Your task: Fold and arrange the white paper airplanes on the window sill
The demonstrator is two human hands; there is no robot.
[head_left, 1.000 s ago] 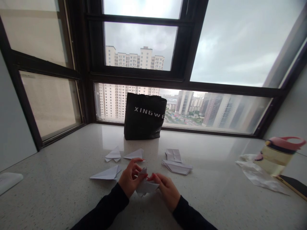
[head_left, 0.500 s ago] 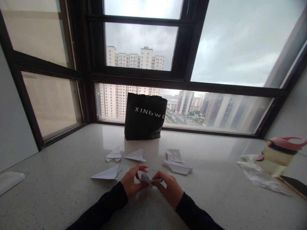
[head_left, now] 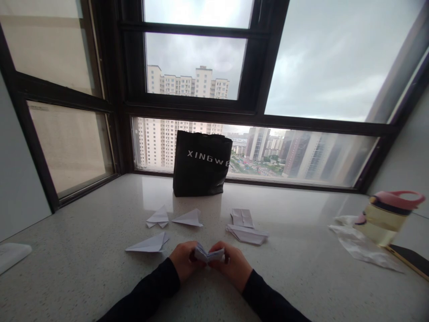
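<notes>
Both hands meet low in the middle of the head view over a speckled stone counter [head_left: 83, 268]. My left hand [head_left: 182, 264] and my right hand [head_left: 233, 266] are curled shut on one small folded white paper [head_left: 208, 256], pinching it from either side. Black sleeves cover both arms. Just left of my hands lies a finished paper plane [head_left: 147, 243]. Two more folded planes, one [head_left: 158, 217] and another [head_left: 188, 218], lie further back. A stack of folded white sheets [head_left: 247, 233] rests to the right of my hands.
A black bag [head_left: 201, 164] lettered XINGWE stands at the back by the window. At the right edge are a pink-lidded bottle [head_left: 385, 219], crumpled clear plastic [head_left: 360, 248] and a dark phone [head_left: 412, 259]. A white object [head_left: 11, 255] lies at the far left.
My fingers have curled in from spread to closed around the paper. The paper went from held upright to pressed flat and low between both hands.
</notes>
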